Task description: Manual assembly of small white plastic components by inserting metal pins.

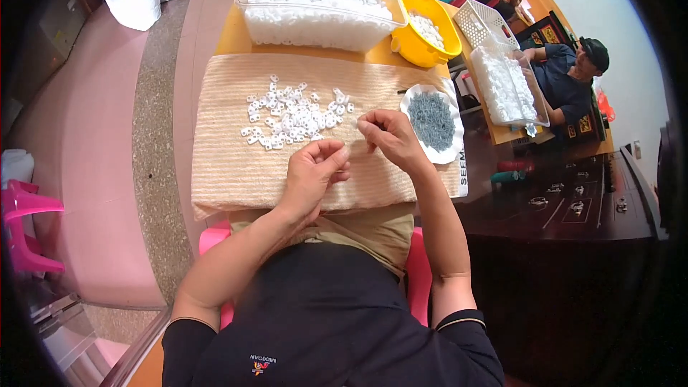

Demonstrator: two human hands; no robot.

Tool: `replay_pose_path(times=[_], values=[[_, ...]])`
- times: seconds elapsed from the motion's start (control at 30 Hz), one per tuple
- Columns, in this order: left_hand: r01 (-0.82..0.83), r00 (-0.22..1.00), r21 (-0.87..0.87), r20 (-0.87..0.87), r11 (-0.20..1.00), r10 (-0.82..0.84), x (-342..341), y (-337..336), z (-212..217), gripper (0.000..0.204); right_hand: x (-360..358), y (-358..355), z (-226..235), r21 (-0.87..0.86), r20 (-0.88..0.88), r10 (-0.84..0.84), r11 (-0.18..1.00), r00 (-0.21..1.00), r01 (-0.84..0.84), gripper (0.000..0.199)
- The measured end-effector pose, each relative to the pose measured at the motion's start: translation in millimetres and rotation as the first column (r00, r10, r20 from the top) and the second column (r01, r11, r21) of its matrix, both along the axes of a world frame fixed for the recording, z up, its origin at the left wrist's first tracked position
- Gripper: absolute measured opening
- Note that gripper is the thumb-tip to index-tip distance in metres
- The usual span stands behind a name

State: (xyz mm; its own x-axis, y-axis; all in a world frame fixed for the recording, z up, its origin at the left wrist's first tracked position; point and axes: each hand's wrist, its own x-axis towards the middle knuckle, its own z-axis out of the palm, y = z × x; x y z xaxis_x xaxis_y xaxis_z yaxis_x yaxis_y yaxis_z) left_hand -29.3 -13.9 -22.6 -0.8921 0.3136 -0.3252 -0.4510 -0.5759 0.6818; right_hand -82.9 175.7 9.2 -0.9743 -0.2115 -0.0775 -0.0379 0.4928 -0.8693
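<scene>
My left hand (314, 173) is closed, thumb against the curled fingers, just above the near part of a striped beige cloth (236, 180). Whatever it pinches is too small or hidden to name. To its right and slightly farther off, my right hand (395, 137) is also closed, thumb and forefinger together. I cannot make out what lies between those fingertips. A loose heap of small white plastic pieces with dark holes (295, 120) is spread on the cloth beyond my left hand. Beside my right hand, a white wavy-rimmed plate (450, 155) holds a pile of thin grey nail-like pieces (431, 120).
At the table's far side stands a large clear bin (308, 34) full of white pieces. Next to it is a yellow basin (443, 54) with more. Another clear bin (532, 84) stands by a person in a dark shirt (562, 75). A pink stool (29, 204) is at left.
</scene>
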Motion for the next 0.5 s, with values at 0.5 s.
replay_pose_path(times=[0.5], values=[[0.009,1.0,0.043,-0.013,0.999,-0.008,-1,1,-3,0.011,42,-4,-2,-0.407,0.197,0.063,0.913,0.978,0.023,0.023]])
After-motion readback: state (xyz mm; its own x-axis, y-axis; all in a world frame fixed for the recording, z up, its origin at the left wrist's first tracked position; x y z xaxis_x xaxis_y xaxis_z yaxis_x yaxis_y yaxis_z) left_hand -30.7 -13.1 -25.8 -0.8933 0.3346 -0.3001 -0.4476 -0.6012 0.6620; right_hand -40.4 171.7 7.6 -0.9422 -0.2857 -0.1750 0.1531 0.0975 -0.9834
